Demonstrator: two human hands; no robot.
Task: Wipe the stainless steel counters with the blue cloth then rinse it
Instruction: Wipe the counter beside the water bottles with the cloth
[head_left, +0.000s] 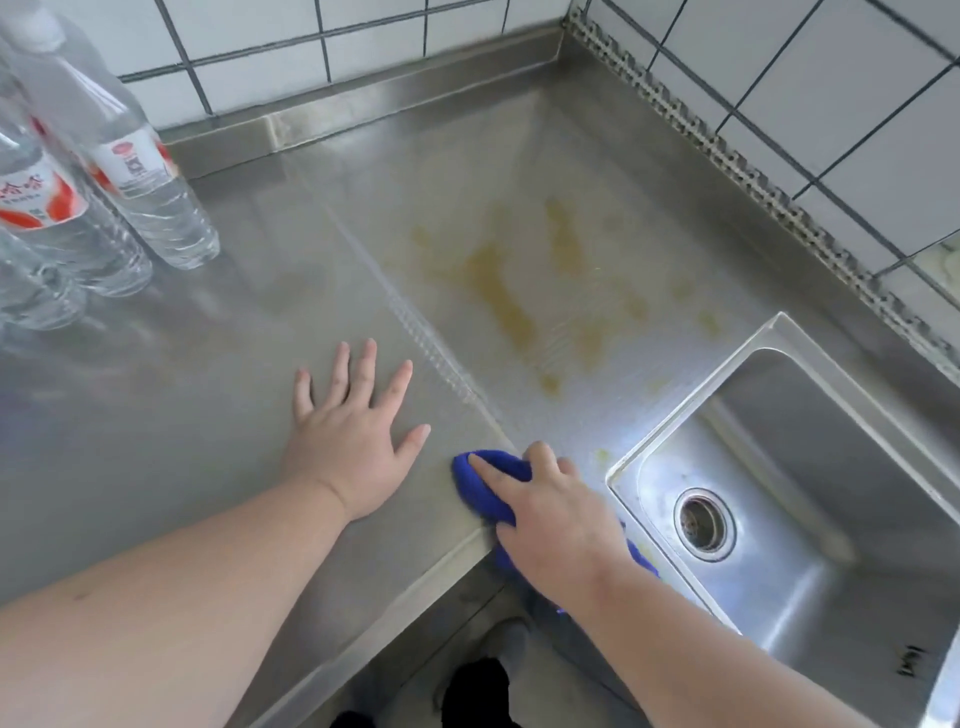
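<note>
while the left hand (353, 447) is lying flat with fingers spread near the counter's (234, 364) front edge, the right hand (550, 514) is gripping the bunched blue cloth (485, 493) at the front edge beside the sink (810, 467); pressing firmly through the yellow stains (498, 291) should be working best.

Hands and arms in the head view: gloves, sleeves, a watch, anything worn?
Nothing worn. Left hand and right hand are bare: no gloves, rings, or watch. Both forearms are bare to the frame edge; no sleeve or cuff shows.
</note>
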